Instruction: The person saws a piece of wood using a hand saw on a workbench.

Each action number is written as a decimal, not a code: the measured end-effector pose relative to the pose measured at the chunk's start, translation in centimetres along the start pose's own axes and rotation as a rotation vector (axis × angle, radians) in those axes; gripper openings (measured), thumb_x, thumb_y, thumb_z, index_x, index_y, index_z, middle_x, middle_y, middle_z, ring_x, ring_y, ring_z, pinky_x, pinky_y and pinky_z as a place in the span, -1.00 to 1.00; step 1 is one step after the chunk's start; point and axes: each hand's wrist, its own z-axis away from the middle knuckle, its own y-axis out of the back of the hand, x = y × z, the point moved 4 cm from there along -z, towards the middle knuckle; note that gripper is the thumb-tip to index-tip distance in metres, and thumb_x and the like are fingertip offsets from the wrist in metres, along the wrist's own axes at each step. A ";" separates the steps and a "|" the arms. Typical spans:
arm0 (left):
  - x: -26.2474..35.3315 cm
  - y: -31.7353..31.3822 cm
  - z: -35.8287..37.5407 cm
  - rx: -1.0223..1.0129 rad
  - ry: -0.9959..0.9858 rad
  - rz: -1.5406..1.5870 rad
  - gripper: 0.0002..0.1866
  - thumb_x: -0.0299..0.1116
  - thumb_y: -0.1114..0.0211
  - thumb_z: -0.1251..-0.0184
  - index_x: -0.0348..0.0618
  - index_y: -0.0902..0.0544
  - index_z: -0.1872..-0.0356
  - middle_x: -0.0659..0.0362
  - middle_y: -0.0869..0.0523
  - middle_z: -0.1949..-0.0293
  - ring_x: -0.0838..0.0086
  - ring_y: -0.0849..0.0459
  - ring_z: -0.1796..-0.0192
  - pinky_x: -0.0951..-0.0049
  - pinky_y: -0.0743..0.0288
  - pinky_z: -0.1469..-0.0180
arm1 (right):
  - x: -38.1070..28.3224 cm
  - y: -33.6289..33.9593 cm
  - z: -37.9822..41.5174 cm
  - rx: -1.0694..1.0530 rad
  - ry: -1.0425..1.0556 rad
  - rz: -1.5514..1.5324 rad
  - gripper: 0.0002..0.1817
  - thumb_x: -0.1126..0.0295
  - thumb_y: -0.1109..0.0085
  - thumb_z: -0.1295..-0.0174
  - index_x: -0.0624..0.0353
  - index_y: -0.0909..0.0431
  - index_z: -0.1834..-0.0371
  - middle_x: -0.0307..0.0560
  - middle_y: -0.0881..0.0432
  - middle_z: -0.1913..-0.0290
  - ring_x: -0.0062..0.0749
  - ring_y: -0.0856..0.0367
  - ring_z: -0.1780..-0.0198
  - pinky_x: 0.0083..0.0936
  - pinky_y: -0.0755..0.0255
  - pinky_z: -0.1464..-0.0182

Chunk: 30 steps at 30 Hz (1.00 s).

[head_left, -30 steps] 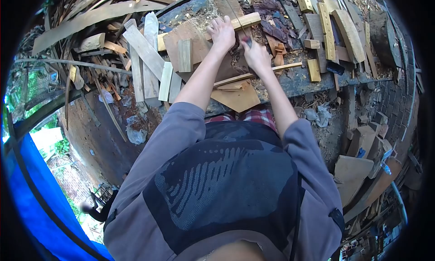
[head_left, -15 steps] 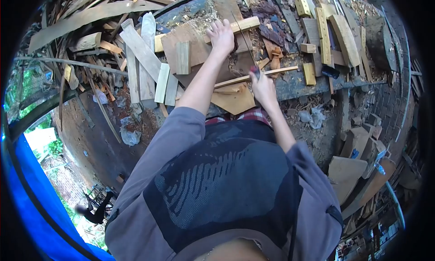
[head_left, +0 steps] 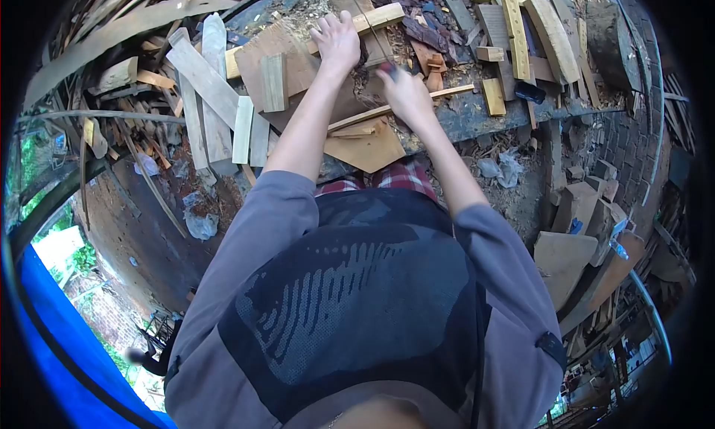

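Note:
My left hand (head_left: 339,45) lies over a pale wooden bar (head_left: 383,16) on the bench, its fingers bent over the far side. The bar rests across a brown board (head_left: 268,53). Closed around the dark and red handle of a saw (head_left: 388,70) is my right hand (head_left: 410,97), just on the near side of the bar. The thin blade points away from me and crosses the bar to the right of my left hand. How deep the blade sits in the wood cannot be made out.
A long thin strip (head_left: 357,120) and a pointed flat board (head_left: 369,150) lie at the near bench edge. Loose boards (head_left: 201,83) are stacked to the left. Blocks (head_left: 493,97) and a dark object (head_left: 529,93) lie to the right. Another person (head_left: 153,360) is far lower left.
My right hand has pushed the saw forward, away from me, along its blade. My left hand stays on the bar. The whole view has shifted slightly.

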 end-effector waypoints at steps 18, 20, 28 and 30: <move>-4.6 1.1 -4.2 -0.356 -0.105 0.566 -0.55 -0.03 -0.16 -0.33 -0.31 -0.63 0.14 -0.13 -0.68 0.06 0.04 -0.58 -0.10 0.13 -0.39 -0.21 | 0.4 0.3 6.3 0.030 0.020 0.079 -0.50 0.00 0.09 -0.45 0.27 -0.24 -0.08 0.52 -0.63 0.23 0.48 -0.61 0.20 0.21 -0.45 0.10; -4.6 1.0 -4.0 -0.115 0.085 0.479 -0.52 -0.05 0.00 -0.42 -0.31 -0.68 0.16 -0.13 -0.70 0.05 0.01 -0.61 -0.06 0.10 -0.39 -0.23 | 1.0 -0.1 6.4 0.103 0.100 0.100 -0.55 0.05 0.08 -0.46 0.26 -0.24 -0.10 0.49 -0.63 0.25 0.44 -0.62 0.23 0.19 -0.48 0.17; -2.6 1.1 -2.7 0.045 0.251 0.124 -0.60 -0.17 -0.05 -0.20 -0.28 -0.72 0.24 -0.13 -0.68 0.12 0.07 -0.58 -0.05 0.07 -0.34 -0.19 | -2.2 1.9 4.2 0.020 -0.026 0.183 -0.54 0.02 0.12 -0.48 0.23 -0.41 -0.10 0.44 -0.66 0.32 0.36 -0.66 0.21 0.15 -0.52 0.17; -2.9 1.0 -2.8 0.053 0.266 0.130 -0.62 -0.19 -0.06 -0.18 -0.27 -0.72 0.27 -0.12 -0.67 0.13 0.07 -0.58 -0.05 0.07 -0.33 -0.19 | -4.1 1.9 0.0 0.084 0.018 0.185 -0.55 0.01 0.10 -0.46 0.22 -0.42 -0.06 0.41 -0.66 0.38 0.35 -0.67 0.26 0.13 -0.53 0.22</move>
